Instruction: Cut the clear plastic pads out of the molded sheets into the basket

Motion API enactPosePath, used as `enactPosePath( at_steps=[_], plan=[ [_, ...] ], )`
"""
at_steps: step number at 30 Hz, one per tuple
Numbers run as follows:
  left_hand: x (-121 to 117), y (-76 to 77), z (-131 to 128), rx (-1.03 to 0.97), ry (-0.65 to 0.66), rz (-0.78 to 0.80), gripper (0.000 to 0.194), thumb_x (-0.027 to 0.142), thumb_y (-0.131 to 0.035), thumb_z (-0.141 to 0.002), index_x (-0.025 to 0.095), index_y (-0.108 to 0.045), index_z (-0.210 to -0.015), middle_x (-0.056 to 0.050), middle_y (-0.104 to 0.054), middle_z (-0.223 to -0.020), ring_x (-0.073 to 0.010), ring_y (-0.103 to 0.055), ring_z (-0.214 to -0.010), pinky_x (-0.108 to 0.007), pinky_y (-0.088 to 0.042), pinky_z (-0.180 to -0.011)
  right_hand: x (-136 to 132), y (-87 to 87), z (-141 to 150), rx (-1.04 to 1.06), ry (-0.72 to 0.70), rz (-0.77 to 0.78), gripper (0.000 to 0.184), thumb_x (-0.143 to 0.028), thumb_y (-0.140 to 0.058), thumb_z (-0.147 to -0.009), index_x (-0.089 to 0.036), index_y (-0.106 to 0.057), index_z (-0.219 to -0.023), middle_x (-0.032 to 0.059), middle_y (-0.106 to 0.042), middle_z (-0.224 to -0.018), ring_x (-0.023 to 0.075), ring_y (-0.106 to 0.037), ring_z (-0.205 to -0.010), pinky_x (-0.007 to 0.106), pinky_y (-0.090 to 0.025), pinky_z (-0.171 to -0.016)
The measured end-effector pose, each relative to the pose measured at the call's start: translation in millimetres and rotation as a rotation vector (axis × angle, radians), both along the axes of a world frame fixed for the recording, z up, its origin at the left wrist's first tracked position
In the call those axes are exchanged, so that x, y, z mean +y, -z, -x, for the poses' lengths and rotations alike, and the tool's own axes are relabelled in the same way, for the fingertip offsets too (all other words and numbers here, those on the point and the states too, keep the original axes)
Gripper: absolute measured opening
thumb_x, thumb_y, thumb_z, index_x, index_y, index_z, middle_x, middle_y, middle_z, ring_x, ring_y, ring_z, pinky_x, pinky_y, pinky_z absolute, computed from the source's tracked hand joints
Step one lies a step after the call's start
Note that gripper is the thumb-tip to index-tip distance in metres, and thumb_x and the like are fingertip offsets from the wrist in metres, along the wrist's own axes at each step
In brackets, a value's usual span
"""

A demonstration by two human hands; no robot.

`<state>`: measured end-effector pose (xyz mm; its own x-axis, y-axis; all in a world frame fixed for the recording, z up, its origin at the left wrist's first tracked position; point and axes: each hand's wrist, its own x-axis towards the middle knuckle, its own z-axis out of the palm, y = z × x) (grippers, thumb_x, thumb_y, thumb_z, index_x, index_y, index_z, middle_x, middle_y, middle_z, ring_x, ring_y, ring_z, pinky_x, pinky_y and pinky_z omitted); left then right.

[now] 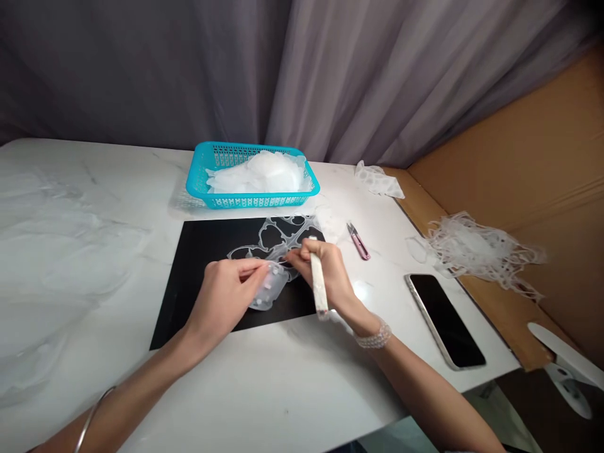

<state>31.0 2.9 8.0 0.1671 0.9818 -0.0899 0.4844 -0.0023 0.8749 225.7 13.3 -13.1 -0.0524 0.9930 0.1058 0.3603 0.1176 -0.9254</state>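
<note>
My left hand (234, 289) pinches a small translucent, soft-looking moulded piece (271, 288) over the black mat (195, 264). It has small raised bumps. My right hand (326, 267) is closed around a thin tool with a whitish wrapped handle (318, 280); its working tip is hidden at the fingers. Right behind both hands, a translucent cut-out sheet (283, 238) with several rounded openings lies on the mat. I cannot tell whether the piece is still joined to this sheet.
Behind the mat stands a blue basket (255, 202) of whitish translucent pieces. Pink thread snips (358, 241) and a phone (446, 321) lie to the right. Stringy scraps (476, 245) pile up by the cardboard (519, 170). Clear sheets (61, 270) cover the table's left side.
</note>
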Motion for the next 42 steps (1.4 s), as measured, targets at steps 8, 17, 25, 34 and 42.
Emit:
enactPosePath(
  at_steps=[8,17,25,34,42],
  plan=[
    [-13,9.0,19,-0.262,-0.224,0.038,0.033,0.047,-0.066,-0.086,0.019,-0.074,-0.102,-0.004,-0.078,-0.096,-0.0242,-0.073,-0.091,-0.031,-0.059,-0.080,8,-1.0,-18,-0.050,0.089,-0.003,0.043,-0.035,-0.065,-0.084,-0.023,-0.028,-0.065,-0.0045,-0.036,-0.062,0.0115,-0.037,-0.061,0.025,-0.028,-0.056],
    [-3,11.4,13,-0.517,-0.031,0.297,0.033,0.049,-0.066,-0.087,0.018,-0.068,-0.098,-0.005,-0.075,-0.091,-0.0206,-0.070,-0.081,-0.031,-0.058,-0.074,0,-24.0,4,0.191,-0.210,0.239,0.050,-0.041,-0.073,-0.079,-0.024,-0.028,-0.065,-0.0030,-0.055,-0.065,0.0127,-0.052,-0.064,0.026,-0.037,-0.060],
    [9,6.9,12,-0.557,0.149,0.554,0.036,0.043,-0.077,-0.077,0.015,-0.074,-0.101,-0.006,-0.072,-0.083,-0.0157,-0.061,-0.069,-0.027,-0.047,-0.061,-5,-20.1,2,0.420,-0.201,0.271,0.048,-0.031,-0.074,-0.078,-0.023,-0.028,-0.068,0.0014,-0.069,-0.079,0.0130,-0.059,-0.072,0.028,-0.044,-0.069],
    [18,4.2,-3,-0.512,0.156,0.606,0.024,0.041,-0.081,-0.070,0.018,-0.074,-0.072,-0.002,-0.064,-0.066,-0.0137,-0.055,-0.061,-0.025,-0.043,-0.055,-10,-28.0,2,0.377,-0.137,0.191,0.046,-0.032,-0.075,-0.080,-0.023,-0.031,-0.070,0.0016,-0.069,-0.080,0.0136,-0.061,-0.073,0.028,-0.045,-0.066],
    [19,4.1,4,-0.482,0.214,0.590,0.020,0.038,-0.077,-0.075,0.021,-0.079,-0.085,-0.004,-0.072,-0.079,-0.0174,-0.063,-0.073,-0.026,-0.048,-0.063,-10,-30.2,-2,0.270,-0.187,0.172,0.047,-0.037,-0.074,-0.082,-0.023,-0.031,-0.070,0.0025,-0.071,-0.082,0.0139,-0.059,-0.071,0.029,-0.047,-0.065]
  ],
)
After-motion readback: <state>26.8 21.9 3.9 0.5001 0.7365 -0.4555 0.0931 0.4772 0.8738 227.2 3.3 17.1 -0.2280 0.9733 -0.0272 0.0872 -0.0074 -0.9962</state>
